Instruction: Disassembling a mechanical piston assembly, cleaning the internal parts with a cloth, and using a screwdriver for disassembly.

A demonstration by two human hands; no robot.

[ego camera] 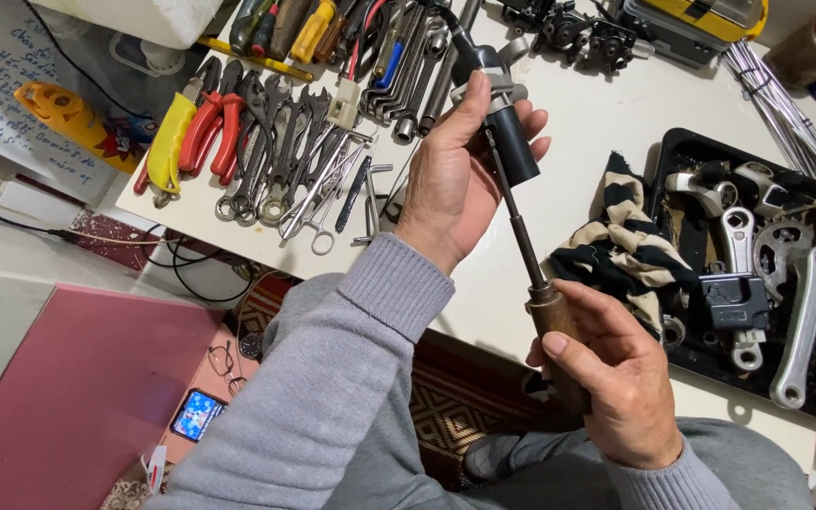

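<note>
Screwdriver [529, 255] tip hidden inside black part [509, 142] — both hands gripping.

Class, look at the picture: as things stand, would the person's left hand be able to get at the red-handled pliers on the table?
Probably not at once. The left hand is wrapped around a black part, so it is not free. The red-handled pliers lie uncovered among the other tools, with nothing blocking the way.
</note>
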